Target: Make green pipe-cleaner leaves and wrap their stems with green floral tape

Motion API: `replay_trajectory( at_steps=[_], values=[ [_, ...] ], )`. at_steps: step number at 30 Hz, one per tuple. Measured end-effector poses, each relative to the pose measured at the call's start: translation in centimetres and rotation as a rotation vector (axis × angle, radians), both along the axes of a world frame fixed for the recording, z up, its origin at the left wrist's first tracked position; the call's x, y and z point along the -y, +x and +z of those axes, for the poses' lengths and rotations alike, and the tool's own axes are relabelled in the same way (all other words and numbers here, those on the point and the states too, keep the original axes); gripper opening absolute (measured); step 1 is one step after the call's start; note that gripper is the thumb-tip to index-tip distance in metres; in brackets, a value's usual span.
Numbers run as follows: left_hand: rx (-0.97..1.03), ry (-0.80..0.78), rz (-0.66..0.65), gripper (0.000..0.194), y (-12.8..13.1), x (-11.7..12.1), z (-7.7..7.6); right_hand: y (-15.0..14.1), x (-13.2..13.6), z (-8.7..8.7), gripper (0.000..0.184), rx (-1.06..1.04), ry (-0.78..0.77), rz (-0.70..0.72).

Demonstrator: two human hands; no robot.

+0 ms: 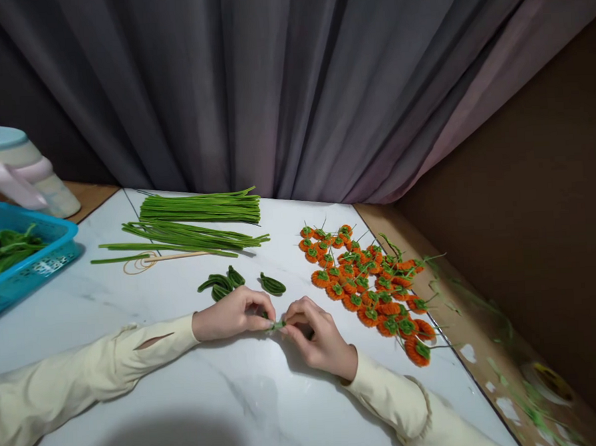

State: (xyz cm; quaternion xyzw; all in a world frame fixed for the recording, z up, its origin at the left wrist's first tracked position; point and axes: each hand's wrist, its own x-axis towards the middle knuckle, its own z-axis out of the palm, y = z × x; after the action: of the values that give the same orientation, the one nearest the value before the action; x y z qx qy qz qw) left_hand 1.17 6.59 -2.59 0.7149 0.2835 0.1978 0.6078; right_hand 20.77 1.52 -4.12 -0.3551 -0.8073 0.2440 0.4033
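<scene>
My left hand point(231, 313) and my right hand point(314, 334) rest on the white marble table point(197, 394), fingertips meeting. Between them both pinch a small green pipe-cleaner piece point(276, 325). Just beyond my left hand lie a few folded green pipe-cleaner leaves point(222, 283) and one more leaf point(272, 285). To the right of my right hand spreads a heap of several orange pipe-cleaner pumpkins with green tops point(368, 282). Both sleeves are cream-coloured.
Two bundles of straight green pipe cleaners point(200, 208) point(189, 239) lie at the back beside a rubber band point(139, 263). A blue basket with green pieces point(17, 261) and a pale jug point(18, 171) stand left. Grey curtain behind; a scrap-littered cardboard strip point(510, 371) borders the table's right edge.
</scene>
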Motion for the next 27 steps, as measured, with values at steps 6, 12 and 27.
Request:
replay_trajectory(
  at_steps=[6, 12, 27],
  values=[
    [0.02, -0.061, 0.011, 0.009, 0.16, -0.03, 0.16, 0.16, -0.14, -0.06, 0.007, 0.026, 0.134, 0.049],
    [0.034, -0.092, 0.019, 0.011, 0.12, -0.02, 0.06, 0.13, -0.21, 0.03, 0.008, 0.011, 0.14, 0.056],
    [0.045, -0.139, 0.031, 0.014, 0.11, 0.08, 0.26, 0.06, -0.23, 0.01, 0.012, -0.009, 0.173, 0.049]
  ],
)
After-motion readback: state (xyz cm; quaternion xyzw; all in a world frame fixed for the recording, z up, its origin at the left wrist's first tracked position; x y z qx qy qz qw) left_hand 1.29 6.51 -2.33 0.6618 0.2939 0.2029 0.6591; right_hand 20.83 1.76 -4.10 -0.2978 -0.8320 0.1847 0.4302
